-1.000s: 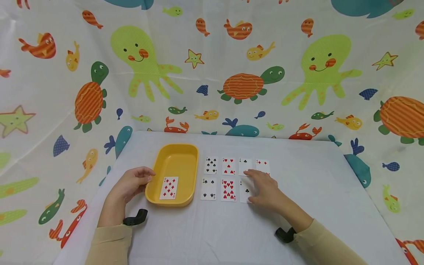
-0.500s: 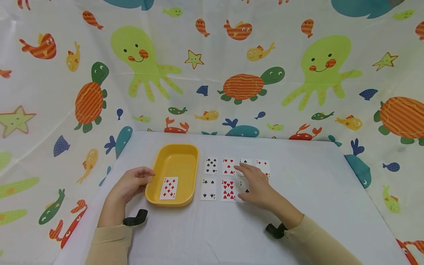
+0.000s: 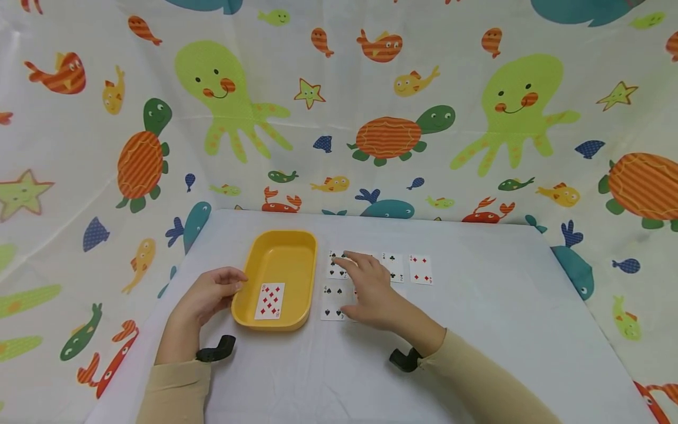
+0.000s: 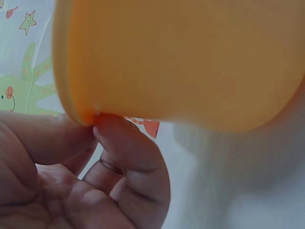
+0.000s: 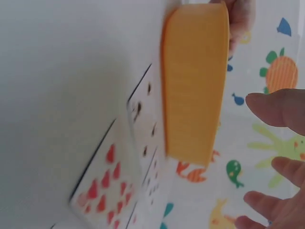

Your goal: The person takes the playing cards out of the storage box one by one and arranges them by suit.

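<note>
In the head view my left hand (image 3: 209,297) pinches the left rim of the yellow tray (image 3: 283,256); the left wrist view shows thumb and fingertips meeting at that rim. Inside the tray lies an eight of diamonds (image 3: 269,301). My right hand (image 3: 368,291), fingers spread and holding nothing, hovers over the left part of the laid-out playing cards. It partly covers the seven of spades (image 3: 335,273) and four of spades (image 3: 331,303). The right wrist view shows a hearts card (image 5: 102,186) below it. Another hearts card and the ace of clubs are mostly hidden.
A two of clubs (image 3: 393,270) and a four of diamonds (image 3: 421,271) lie face up in the back row. White cloth (image 3: 503,294) covers the table. A curtain (image 3: 339,118) printed with sea animals hangs behind and at both sides.
My right hand has moved left, from over the clubs cards to over the spades cards near the tray. My left hand and the tray stay put.
</note>
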Available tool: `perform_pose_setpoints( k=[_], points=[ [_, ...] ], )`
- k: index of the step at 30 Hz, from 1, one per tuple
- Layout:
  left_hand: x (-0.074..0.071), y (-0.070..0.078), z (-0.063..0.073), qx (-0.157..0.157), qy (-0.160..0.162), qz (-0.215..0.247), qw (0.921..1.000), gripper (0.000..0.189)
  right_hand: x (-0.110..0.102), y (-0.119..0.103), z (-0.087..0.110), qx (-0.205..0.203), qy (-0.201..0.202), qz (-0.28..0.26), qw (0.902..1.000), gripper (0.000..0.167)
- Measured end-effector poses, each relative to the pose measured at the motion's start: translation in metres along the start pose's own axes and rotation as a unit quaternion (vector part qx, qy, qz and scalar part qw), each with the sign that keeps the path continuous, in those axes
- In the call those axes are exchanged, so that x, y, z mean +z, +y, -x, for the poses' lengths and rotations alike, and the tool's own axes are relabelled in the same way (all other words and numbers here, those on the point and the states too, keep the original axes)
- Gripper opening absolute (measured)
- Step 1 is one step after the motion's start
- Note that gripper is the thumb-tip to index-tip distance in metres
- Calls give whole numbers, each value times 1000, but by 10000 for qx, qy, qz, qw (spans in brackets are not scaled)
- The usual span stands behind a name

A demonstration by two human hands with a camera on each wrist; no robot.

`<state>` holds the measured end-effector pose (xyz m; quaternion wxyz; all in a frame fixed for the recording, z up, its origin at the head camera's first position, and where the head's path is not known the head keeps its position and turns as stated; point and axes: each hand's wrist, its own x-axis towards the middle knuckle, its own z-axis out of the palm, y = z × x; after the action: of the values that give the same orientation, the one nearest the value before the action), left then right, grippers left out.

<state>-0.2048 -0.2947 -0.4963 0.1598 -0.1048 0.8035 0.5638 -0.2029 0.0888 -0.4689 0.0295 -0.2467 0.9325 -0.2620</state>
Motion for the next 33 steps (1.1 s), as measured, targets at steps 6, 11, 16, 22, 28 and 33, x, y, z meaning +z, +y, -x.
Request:
perform_pose_setpoints(
  k=[6,11,16,22,28,33],
  points=[
    [0,0,1,56,-14,5,10000,29,6,-26,-14,-258,-162,17,9995,100],
    [0,0,0,70,-9,-6,10000,29,11,-42,-22,-459,-207,83,9987,99],
    [0,0,1,63,-14,-24,10000,29,18,-55,-30,-613,-194,226,9977,101],
    [-1,1,1,41,-10,-1,10000,29,27,-67,-39,-709,-320,276,9966,99],
    [-1,0,1,79,-8,-49,10000,29,38,-78,-50,-755,-502,470,9948,98],
    [-1,1,2,132,-32,-62,9999,30,49,-86,-60,-761,-561,629,9935,99]
  ],
)
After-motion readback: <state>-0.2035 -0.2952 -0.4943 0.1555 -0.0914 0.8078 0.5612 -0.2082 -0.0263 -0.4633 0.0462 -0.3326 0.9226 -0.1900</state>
